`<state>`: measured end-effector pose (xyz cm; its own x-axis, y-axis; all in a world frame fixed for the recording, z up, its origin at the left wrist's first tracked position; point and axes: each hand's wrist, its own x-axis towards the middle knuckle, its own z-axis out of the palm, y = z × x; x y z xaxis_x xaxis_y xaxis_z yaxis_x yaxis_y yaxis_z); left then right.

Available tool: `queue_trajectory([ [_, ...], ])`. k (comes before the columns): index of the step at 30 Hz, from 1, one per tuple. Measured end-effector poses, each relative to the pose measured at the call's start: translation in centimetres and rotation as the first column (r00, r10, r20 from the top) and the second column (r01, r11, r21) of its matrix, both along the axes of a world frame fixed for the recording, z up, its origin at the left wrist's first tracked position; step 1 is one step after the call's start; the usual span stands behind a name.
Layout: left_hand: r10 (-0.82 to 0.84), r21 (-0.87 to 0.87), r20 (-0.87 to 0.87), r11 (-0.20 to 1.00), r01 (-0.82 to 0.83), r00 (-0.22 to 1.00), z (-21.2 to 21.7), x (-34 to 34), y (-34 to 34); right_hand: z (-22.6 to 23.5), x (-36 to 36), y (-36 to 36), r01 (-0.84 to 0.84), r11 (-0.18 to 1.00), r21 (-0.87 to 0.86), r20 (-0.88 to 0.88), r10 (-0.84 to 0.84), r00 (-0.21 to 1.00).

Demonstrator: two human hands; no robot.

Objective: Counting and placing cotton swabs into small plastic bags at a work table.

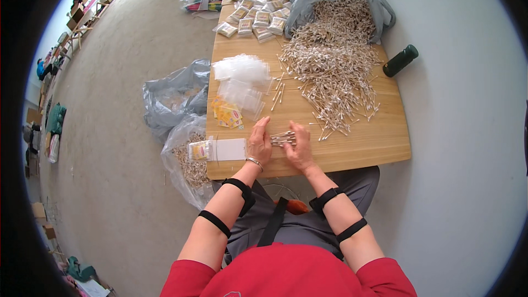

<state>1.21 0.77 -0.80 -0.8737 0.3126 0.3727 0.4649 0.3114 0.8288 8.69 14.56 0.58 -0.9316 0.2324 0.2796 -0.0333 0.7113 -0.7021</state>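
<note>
A small bundle of cotton swabs (282, 139) lies sideways between my two hands near the table's front edge. My left hand (259, 142) presses at its left end, fingers held together, with a bracelet on the wrist. Around the right end, my right hand (300, 147) has its fingers curled. Just left of my left hand is a flat white board (231, 149). At the board's far left end, a clear packet filled with swabs (199, 151) sticks out past the table edge. Yellow printed cards (227, 112) and clear plastic bags (242, 80) lie beyond the board.
A large heap of loose swabs (335, 71) spills from a grey plastic bag (385, 14) at the back right. Several filled packets (261, 19) are piled at the back left. A dark green bottle (400, 61) stands by the wall. Below the table's left side, an open bag holds swabs (192, 159).
</note>
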Motion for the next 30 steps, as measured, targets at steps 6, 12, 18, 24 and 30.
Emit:
queue_trajectory([
  [6,-0.065,-0.034,-0.028,0.997,0.064,0.997,0.5,0.1,0.0,-1.5,-0.7,-0.6,0.244,0.862,-0.444,-0.118,-0.327,0.938],
  [12,-0.075,-0.024,-0.033,0.997,0.074,0.997,0.2,-0.1,0.1,-1.7,-2.7,-3.1,0.164,0.796,-0.583,-0.112,-0.278,0.954],
  [18,-0.040,0.027,0.044,0.999,0.039,0.998,0.0,0.1,-0.1,-0.5,-1.2,-2.1,0.047,0.971,-0.233,-0.106,-0.074,0.992],
  [24,-0.034,0.060,0.079,0.998,0.029,0.996,0.2,0.0,0.1,-0.8,-1.3,-2.5,-0.013,0.962,-0.274,-0.078,-0.009,0.997],
  [30,-0.022,0.076,0.077,0.997,0.017,0.997,0.0,-0.2,-0.1,-0.5,0.5,-2.5,-0.197,0.896,0.398,0.246,0.103,0.964],
])
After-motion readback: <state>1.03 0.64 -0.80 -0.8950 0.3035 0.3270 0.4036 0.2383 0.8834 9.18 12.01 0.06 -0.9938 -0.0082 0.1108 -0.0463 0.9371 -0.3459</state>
